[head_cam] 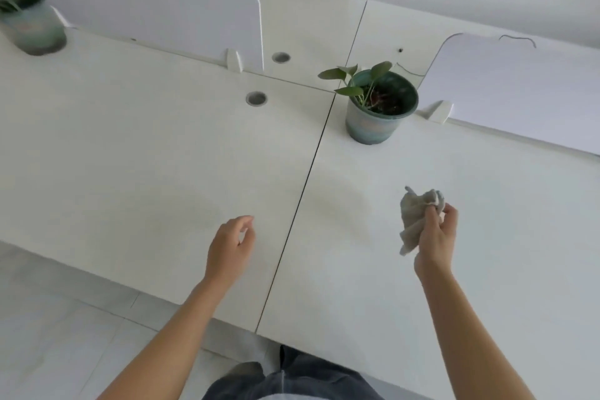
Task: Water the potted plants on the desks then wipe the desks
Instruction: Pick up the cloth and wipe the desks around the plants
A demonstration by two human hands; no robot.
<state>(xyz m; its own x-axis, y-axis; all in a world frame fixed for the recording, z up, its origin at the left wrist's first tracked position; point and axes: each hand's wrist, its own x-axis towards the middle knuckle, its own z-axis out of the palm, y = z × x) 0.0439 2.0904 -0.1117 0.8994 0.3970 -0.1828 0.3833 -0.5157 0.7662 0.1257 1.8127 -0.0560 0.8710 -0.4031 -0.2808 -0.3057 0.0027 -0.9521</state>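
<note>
The right hand (436,237) is over the right surface (487,295), toward its front part. Its grip is closed: the fingers and the thumb pinch a crumpled grey cloth (415,217). The cloth stands out above the fingertips and hangs down on the left side of the hand. I cannot tell if its lower end touches the surface.

The left hand (229,243) is over the left surface (130,156), near the dark seam (305,178) where the two surfaces meet. Its grip holds nothing. The fingers are loosely curled, and the thumb is a little apart from the forefinger. I cannot tell if it touches the surface.

A plant (380,107) in a round greenish pot stands upright on the right surface, at the back, just beside the seam. It has a few green leaves that lean to the left. A second plant (29,23) in a similar pot stands at the far left edge of the view, at the back of the left surface; it is blurred.

White dividers (168,19) stand along the back of both surfaces. Two round holes (256,98) are in the surfaces near the left divider's end. At the bottom are a light tiled floor (48,318) and the person's jeans (292,380).
</note>
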